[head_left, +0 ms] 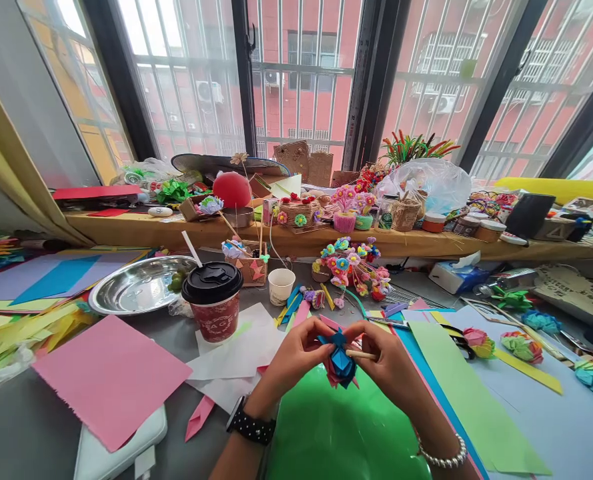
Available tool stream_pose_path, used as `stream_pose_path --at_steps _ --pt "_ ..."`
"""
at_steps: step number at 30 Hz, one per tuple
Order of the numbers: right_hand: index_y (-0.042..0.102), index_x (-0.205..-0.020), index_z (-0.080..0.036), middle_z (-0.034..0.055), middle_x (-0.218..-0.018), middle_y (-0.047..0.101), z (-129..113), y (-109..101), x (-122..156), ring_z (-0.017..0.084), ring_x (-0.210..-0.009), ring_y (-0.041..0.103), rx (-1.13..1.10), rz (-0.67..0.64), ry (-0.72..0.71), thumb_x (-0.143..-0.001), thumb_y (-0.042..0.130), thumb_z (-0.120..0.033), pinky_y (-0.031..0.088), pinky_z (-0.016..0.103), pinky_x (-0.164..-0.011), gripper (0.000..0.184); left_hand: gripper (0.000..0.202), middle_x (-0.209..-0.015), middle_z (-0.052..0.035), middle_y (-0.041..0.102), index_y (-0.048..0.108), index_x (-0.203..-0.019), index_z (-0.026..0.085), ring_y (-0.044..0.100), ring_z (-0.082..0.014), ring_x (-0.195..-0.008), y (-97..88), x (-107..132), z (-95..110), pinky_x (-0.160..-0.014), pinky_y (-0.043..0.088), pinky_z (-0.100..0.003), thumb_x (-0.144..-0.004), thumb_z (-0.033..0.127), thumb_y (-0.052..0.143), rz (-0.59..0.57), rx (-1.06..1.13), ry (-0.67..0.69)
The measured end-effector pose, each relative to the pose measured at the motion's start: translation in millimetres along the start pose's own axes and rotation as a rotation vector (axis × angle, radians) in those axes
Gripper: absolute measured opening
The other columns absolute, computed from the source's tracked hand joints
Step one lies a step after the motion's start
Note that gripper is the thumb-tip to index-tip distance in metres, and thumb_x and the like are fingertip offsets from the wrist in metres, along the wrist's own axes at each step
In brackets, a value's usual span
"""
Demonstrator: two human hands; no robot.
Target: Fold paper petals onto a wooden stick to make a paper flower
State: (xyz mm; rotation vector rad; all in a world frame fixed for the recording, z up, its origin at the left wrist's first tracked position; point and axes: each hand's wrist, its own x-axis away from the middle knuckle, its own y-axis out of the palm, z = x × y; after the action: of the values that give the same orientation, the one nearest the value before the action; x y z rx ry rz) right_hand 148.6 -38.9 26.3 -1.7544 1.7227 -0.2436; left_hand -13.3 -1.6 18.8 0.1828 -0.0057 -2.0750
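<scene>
Between my two hands is a folded paper flower (342, 363) with blue and pink pointed petals, held above a shiny green surface (346, 427). My left hand (303, 350) pinches its left side with thumb and forefinger. My right hand (383, 357) grips the right side, and a thin pale wooden stick (361, 355) sticks out between its fingers against the flower. Whether the stick touches the paper is hard to tell. A folded pink paper piece (199, 418) lies on the table left of my left wrist, near white sheets (236, 360).
On the left stand a lidded coffee cup (213, 303) with a straw and a metal plate (131, 287). A pink sheet (113, 380) rests over a white box-like object. A small paper cup (281, 287), crocheted flowers (351, 267) and green paper (469, 393) lie around.
</scene>
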Motion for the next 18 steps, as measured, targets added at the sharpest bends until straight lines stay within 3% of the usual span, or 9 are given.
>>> stream_pose_path --at_steps 6,12,18 --pt "0.055 -0.082 -0.018 -0.0023 -0.063 0.051 1.3 5.0 1.6 0.008 -0.049 0.038 0.038 0.010 -0.031 -0.072 0.049 -0.013 0.029 0.018 -0.042 0.013 0.021 -0.070 0.0000 0.053 0.049 -0.069 0.013 0.054 -0.0103 -0.058 1.5 -2.6 -6.3 -0.053 0.043 -0.022 -0.063 0.026 0.065 -0.002 -0.003 -0.004" --pt "0.056 -0.083 -0.018 0.0007 -0.073 0.057 6.4 8.9 -0.9 0.010 -0.058 0.048 0.094 0.018 -0.091 -0.071 0.047 -0.009 0.035 0.018 -0.047 0.017 0.010 -0.069 -0.0001 0.052 0.049 -0.066 0.015 0.052 -0.0115 -0.063 2.6 -3.7 -11.5 -0.056 0.041 -0.022 -0.064 0.015 0.059 0.075 -0.153 0.040" --pt "0.056 -0.084 -0.019 -0.0007 -0.070 0.056 7.2 7.1 0.6 0.009 -0.052 0.046 0.126 0.012 -0.113 -0.071 0.046 -0.010 0.035 0.018 -0.047 0.018 0.010 -0.069 0.0001 0.053 0.049 -0.067 0.015 0.052 -0.0116 -0.063 3.7 -3.5 -12.2 -0.055 0.040 -0.021 -0.065 0.019 0.059 0.067 -0.139 0.041"
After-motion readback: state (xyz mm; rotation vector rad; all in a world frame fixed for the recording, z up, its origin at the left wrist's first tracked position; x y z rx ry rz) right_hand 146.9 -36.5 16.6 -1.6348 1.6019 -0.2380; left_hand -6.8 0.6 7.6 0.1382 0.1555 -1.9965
